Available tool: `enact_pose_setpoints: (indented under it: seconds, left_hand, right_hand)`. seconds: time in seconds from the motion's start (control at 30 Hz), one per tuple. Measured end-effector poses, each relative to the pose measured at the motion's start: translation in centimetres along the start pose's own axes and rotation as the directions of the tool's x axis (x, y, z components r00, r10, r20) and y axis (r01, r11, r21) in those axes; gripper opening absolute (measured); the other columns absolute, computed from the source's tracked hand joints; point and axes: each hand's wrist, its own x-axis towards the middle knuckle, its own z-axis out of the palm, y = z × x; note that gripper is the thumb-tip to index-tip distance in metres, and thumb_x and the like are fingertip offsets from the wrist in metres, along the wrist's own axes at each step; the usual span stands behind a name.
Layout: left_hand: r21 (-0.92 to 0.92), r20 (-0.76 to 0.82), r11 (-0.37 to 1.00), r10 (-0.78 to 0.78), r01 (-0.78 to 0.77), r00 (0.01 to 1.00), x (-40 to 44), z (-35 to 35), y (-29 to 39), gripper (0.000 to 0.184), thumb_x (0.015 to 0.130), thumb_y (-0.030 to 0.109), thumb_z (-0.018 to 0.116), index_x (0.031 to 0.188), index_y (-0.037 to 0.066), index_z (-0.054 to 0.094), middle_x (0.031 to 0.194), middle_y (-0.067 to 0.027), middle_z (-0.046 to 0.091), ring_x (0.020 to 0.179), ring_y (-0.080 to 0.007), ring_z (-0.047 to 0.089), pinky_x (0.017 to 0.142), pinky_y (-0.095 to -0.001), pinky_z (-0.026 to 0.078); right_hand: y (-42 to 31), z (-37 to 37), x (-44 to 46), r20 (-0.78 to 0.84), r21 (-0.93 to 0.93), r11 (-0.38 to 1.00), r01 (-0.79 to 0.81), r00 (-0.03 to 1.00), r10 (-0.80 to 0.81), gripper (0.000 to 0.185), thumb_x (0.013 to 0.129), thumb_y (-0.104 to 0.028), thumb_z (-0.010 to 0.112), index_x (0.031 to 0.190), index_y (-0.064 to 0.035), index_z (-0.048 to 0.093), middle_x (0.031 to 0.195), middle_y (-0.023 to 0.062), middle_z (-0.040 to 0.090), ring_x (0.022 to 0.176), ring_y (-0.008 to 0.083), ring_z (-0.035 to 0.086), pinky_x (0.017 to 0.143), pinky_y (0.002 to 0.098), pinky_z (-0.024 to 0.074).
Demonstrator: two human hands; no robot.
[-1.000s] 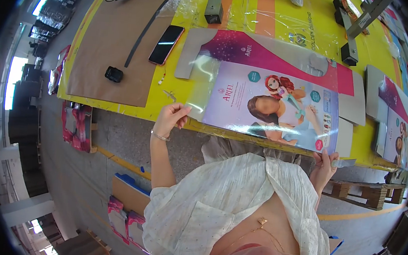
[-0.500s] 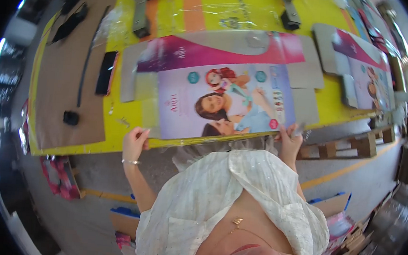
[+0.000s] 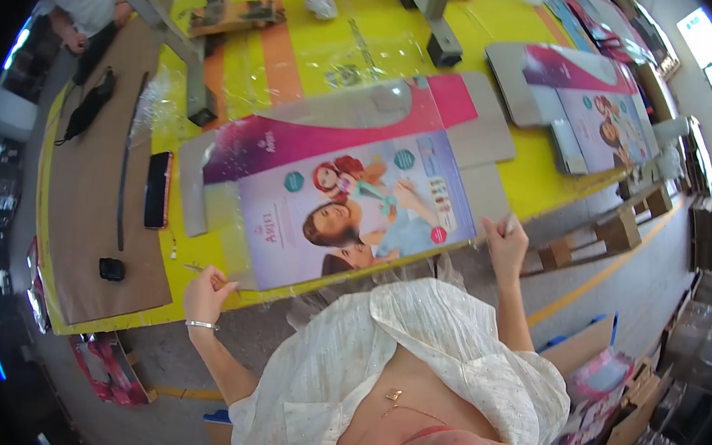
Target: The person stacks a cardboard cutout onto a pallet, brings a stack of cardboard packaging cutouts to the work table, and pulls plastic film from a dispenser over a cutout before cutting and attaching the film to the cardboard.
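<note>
A flattened printed carton [image 3: 350,197] with a doll picture and pink band lies on the yellow table [image 3: 543,183]. My left hand [image 3: 210,293], with a bracelet at the wrist, is closed in a pinch near the carton's lower left corner; what it pinches is too small to tell. At the carton's lower right corner, my right hand [image 3: 505,244] is closed, with a small pale thing showing at its fingers that I cannot identify. A small metallic piece [image 3: 193,268] is beside my left fingertips.
Left lie brown paper [image 3: 84,226], a phone [image 3: 158,190], a small black box [image 3: 111,269] and a dark strip [image 3: 131,155]. Metal supports [image 3: 198,97] stand behind. Another printed carton [image 3: 603,116] lies right. A person [image 3: 89,1] is at the far left.
The view has swung, so the carton appears farther left and more tilted. Both hands stay by its near corners, the left now a little apart from it. A person has come into view.
</note>
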Motion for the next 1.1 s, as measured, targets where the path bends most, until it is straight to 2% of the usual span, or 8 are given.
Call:
enact_pose_setpoints:
  seconds: [0.17,0.33,0.5,0.57,0.63,0.83,0.97,1.1]
  left_hand:
    - [-0.183,-0.019,0.948,0.261,-0.26,0.965,7.3,-4.9,4.7,0.021,0.07,0.015,0.062,0.084,0.003,0.054,0.069,-0.0124,0.056,0.066,-0.0249,0.056,0.06,-0.0331,0.042]
    - [-0.111,-0.259,0.818,0.525,-0.565,0.811,24.2,-4.7,7.0,0.013,0.07,0.012,0.059,0.072,0.001,0.053,0.07,-0.015,0.054,0.07,-0.031,0.053,0.062,-0.0366,0.041]
    - [0.133,-0.377,0.937,0.35,-0.324,0.857,38.3,-0.2,8.3,0.012,0.075,0.01,0.048,0.081,0.001,0.054,0.085,-0.0178,0.055,0.078,-0.0327,0.054,0.068,-0.0376,0.044]
    - [0.165,-0.389,0.942,0.335,-0.293,0.858,41.2,1.1,8.7,0.016,0.077,0.01,0.045,0.085,0.0,0.055,0.089,-0.0185,0.055,0.08,-0.0329,0.055,0.07,-0.0382,0.045]
    - [0.588,-0.253,0.785,0.408,-0.196,0.877,41.7,1.7,9.1,0.021,0.079,0.01,0.042,0.09,0.0,0.056,0.091,-0.018,0.057,0.082,-0.0329,0.056,0.072,-0.0407,0.045]
    - [0.245,-0.343,0.913,0.397,-0.326,0.851,37.0,-3.1,9.1,0.013,0.075,0.01,0.052,0.077,0.003,0.062,0.078,-0.0111,0.06,0.072,-0.0269,0.058,0.064,-0.0341,0.047]
    - [-0.43,-0.575,0.693,0.284,-0.579,0.767,23.8,-7.4,8.3,0.008,0.065,0.002,0.063,0.072,0.003,0.061,0.074,-0.0086,0.055,0.066,-0.0236,0.053,0.064,-0.0287,0.044]
    - [-0.141,-0.489,0.716,0.55,-0.684,0.677,16.9,-3.6,4.3,0.017,0.061,0.0,0.066,0.077,0.004,0.062,0.075,-0.0064,0.052,0.075,-0.0207,0.052,0.066,-0.0301,0.043]
  right_hand:
    - [-4.8,3.0,9.2,0.137,0.039,0.942,0.333,0.932,-0.335,0.016,0.068,-0.01,0.064,0.07,-0.0007,0.05,0.056,0.011,0.045,0.051,0.02,0.044,0.051,0.0308,0.0374]
    - [-10.7,13.4,22.6,0.26,0.045,0.553,0.832,0.524,-0.811,0.01,0.066,0.001,0.054,0.076,0.0015,0.05,0.109,0.0171,0.048,0.101,0.0335,0.043,0.085,0.0364,0.0371]
    - [-13.1,21.8,32.2,0.345,-0.192,0.429,0.883,0.47,-0.812,0.012,0.066,-0.002,0.053,0.077,-0.0014,0.056,0.114,0.018,0.045,0.105,0.0358,0.041,0.086,0.0384,0.0373]
    - [-13.6,23.4,34.0,0.605,-0.44,0.417,0.795,0.606,-0.517,0.013,0.066,-0.001,0.052,0.078,-0.0035,0.058,0.11,0.0171,0.047,0.102,0.0345,0.044,0.084,0.0381,0.039]
    - [-14.0,24.8,34.6,0.629,-0.469,0.413,0.78,0.624,-0.464,0.013,0.066,0.0,0.052,0.077,-0.0039,0.058,0.104,0.0163,0.049,0.097,0.0341,0.046,0.081,0.0381,0.0404]
    - [-13.1,20.0,32.8,0.416,-0.197,0.582,0.789,0.605,-0.679,0.004,0.068,0.0,0.05,0.072,-0.0019,0.051,0.083,0.0155,0.049,0.081,0.0326,0.051,0.068,0.0388,0.0421]
    - [-13.1,10.2,25.2,0.226,0.114,0.707,0.698,0.675,-0.702,0.01,0.065,0.001,0.055,0.072,-0.001,0.049,0.078,0.0143,0.047,0.075,0.0303,0.051,0.063,0.0355,0.0413]
    - [-7.0,7.2,19.1,0.279,0.261,0.634,0.728,0.572,-0.772,0.018,0.057,0.003,0.058,0.072,-0.0019,0.05,0.081,0.0105,0.05,0.079,0.0271,0.051,0.064,0.0326,0.0419]
